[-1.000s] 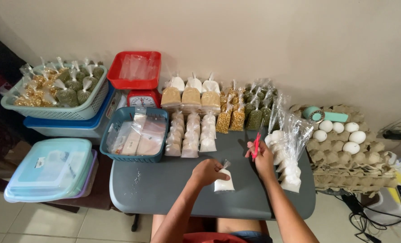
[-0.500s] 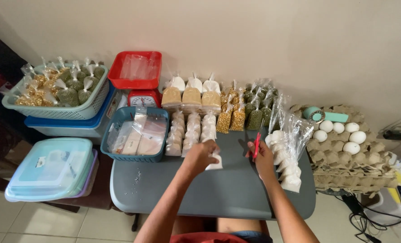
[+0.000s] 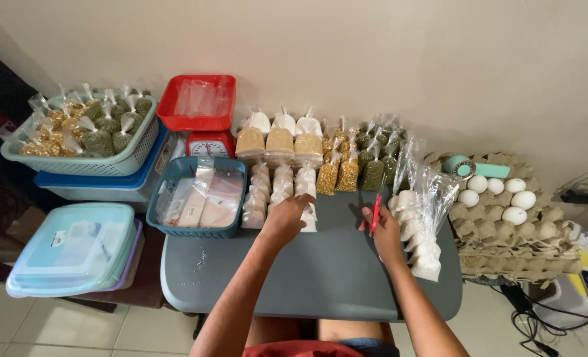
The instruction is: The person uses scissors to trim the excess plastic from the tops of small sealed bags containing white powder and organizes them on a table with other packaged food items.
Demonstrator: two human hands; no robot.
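**Hand and Bag Positions at the Grey Table**

Your left hand (image 3: 289, 218) is closed around a small white-filled bag (image 3: 309, 221), which sits at the near end of the rows of white bags (image 3: 277, 192) on the grey table (image 3: 307, 277). Your right hand (image 3: 383, 228) grips red-handled scissors (image 3: 376, 210) (blades pointing away from you). Just right of it lies a pile of tied white bags (image 3: 419, 244). A blue basket (image 3: 195, 198) stands left of the rows; egg trays (image 3: 512, 225) sit far right.

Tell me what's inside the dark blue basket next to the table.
The blue basket holds flat clear plastic bags, some with pale sheets inside. Whatever lies beneath them is covered.
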